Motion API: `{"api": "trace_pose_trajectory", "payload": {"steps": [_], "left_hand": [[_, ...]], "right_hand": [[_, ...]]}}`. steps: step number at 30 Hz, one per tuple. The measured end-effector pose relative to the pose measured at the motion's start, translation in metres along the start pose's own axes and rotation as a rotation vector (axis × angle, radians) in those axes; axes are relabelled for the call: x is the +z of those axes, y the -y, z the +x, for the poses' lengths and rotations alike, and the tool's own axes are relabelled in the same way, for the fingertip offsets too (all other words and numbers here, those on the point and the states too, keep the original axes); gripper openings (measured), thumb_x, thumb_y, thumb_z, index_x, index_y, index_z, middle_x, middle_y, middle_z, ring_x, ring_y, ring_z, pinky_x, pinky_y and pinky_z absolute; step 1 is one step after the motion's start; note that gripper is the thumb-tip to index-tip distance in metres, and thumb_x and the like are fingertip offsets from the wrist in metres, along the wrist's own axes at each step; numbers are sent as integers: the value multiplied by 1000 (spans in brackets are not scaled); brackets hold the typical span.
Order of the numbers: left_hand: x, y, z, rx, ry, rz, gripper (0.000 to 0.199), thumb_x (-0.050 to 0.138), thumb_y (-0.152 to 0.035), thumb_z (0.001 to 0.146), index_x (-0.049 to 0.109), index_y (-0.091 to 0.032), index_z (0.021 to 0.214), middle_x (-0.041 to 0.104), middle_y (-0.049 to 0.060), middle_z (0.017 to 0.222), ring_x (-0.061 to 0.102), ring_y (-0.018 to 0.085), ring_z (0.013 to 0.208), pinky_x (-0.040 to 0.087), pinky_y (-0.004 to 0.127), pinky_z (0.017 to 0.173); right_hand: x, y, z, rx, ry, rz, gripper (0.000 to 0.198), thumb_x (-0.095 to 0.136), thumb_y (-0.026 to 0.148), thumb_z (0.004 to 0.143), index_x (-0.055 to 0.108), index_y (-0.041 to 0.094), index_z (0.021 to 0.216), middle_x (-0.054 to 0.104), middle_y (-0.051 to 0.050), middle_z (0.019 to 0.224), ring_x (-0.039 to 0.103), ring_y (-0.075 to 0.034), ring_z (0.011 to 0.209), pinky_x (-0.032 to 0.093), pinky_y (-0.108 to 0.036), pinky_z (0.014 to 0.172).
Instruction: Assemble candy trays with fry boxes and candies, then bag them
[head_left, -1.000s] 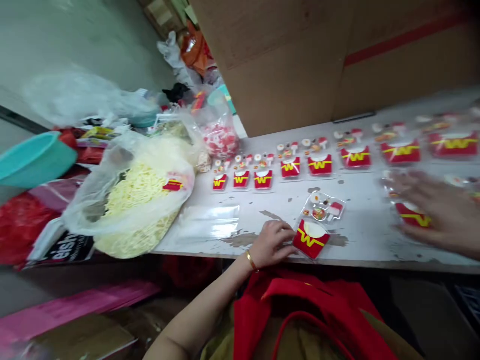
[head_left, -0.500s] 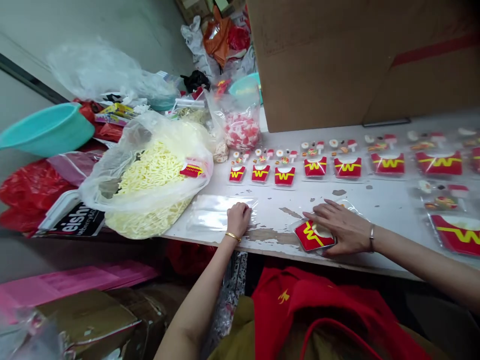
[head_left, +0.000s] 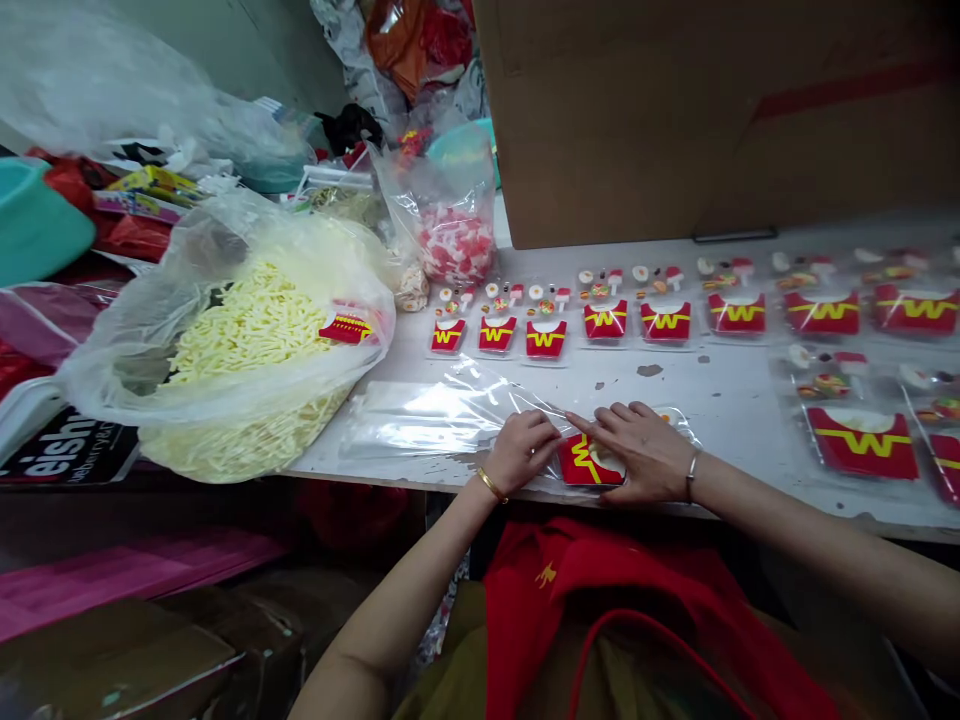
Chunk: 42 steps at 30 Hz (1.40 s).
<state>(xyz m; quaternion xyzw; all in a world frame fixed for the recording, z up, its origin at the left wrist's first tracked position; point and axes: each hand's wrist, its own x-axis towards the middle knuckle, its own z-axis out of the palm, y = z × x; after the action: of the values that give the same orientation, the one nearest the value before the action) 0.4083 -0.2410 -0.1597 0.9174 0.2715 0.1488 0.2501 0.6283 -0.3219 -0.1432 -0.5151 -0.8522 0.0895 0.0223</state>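
Note:
My left hand [head_left: 522, 450] pinches the edge of a clear plastic sleeve [head_left: 442, 410] that lies on the white table [head_left: 705, 400] near its front edge. My right hand [head_left: 637, 452] presses flat on a red fries-box pack [head_left: 589, 462] marked with a yellow W, right beside the left hand. The sleeve's near end lifts towards the pack. Both wrists wear thin bracelets.
A big clear bag of yellow toy fries [head_left: 247, 350] sits at the left. Rows of packed red W boxes [head_left: 607, 320] line the table's back and right. A bag of red-white pieces [head_left: 454, 240] and a large cardboard box [head_left: 675, 110] stand behind. A teal basin [head_left: 30, 220] is far left.
My left hand slid right along the sleeve, lifting its end towards the red pack. My right hand came in from the right onto the pack and pushed it leftwards.

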Motion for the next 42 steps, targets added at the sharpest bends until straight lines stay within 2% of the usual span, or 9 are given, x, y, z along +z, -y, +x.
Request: {"api": "trace_pose_trajectory", "payload": {"steps": [5,8,11,16,24,31,34,37,42], "left_hand": [[0,-26,-1,-70,-17,138,55,63,-41,72,49,-22,122,52,10,114,49,26,104,42,40,87],[5,-36,1,-119,8,235,56,57,-26,73,43,-22,127,51,10,118,49,26,105,42,40,86],[8,-37,-1,-168,-47,308,47,47,-12,76,46,-21,123,55,9,112,51,23,100,41,38,84],[9,-30,-20,-299,-117,463,10,52,-22,79,58,-20,87,59,9,89,50,26,90,35,43,78],[17,-43,-33,-313,-67,392,17,51,-21,82,54,-18,66,62,5,74,50,22,80,31,44,79],[18,-69,-10,-74,126,330,13,52,-24,82,61,-18,76,63,8,81,52,25,89,31,44,81],[-2,-53,16,59,229,295,18,55,-34,82,62,-21,93,62,7,97,51,25,95,33,41,80],[-22,-23,45,179,323,295,34,61,-41,78,59,-26,109,55,8,118,47,27,107,34,41,85],[-28,5,72,309,528,236,33,69,-44,72,63,-27,99,52,7,123,44,29,115,33,42,92]], "right_hand": [[7,9,2,75,-28,-2,99,62,68,60,34,17,141,55,-15,107,47,-32,94,31,-42,82],[9,14,2,102,-44,10,95,63,65,61,37,16,139,55,-16,108,46,-33,97,31,-42,83],[10,16,1,124,-52,25,92,61,63,64,36,17,139,55,-15,109,46,-32,98,31,-42,83],[14,16,-2,212,-66,18,93,55,68,67,31,20,143,55,-15,107,46,-32,96,31,-42,81],[16,27,3,356,-24,-31,91,41,76,71,25,25,145,54,-18,110,47,-35,95,33,-43,72],[14,23,2,295,-55,-19,87,51,64,73,28,19,144,55,-19,115,47,-36,104,33,-49,84],[15,11,-11,233,-160,-23,102,52,76,65,25,18,145,43,-19,136,27,-40,129,16,-57,102],[28,3,-34,426,-317,22,110,47,81,65,15,15,147,24,-18,149,10,-37,138,8,-56,108],[64,4,-71,846,-545,158,99,46,75,73,18,11,144,34,-22,141,21,-35,136,16,-58,106]]}}
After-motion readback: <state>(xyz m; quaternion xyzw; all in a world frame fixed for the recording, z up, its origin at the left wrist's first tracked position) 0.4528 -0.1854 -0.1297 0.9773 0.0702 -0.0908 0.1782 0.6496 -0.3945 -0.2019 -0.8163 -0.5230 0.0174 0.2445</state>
